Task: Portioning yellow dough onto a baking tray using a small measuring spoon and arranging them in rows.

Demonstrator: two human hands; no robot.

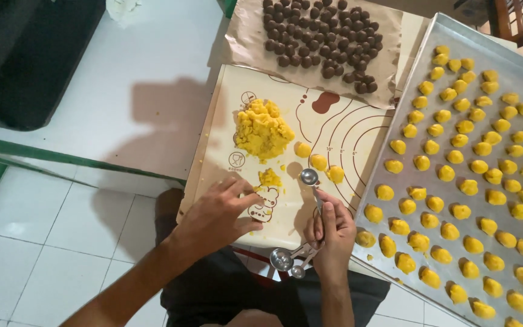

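White floor tiles surround a beige baking mat [334, 130]. Right hand [332, 233] is closed around a measuring spoon [309, 177], handle running toward the body, bowl pointing up-mat. Left hand [220, 213] lies loosely spread, holding nothing, fingertips just below a small dough scrap [269, 177]. Beyond it sits the yellow dough mound [263, 128], nearer the left hand; a tray [455, 42] of shaped pieces lies right of the mat.

Bare forearms; dark shorts [225, 290].

Warm, dim indoor light casts soft shadows leftward on the floor; edges slightly distorted.
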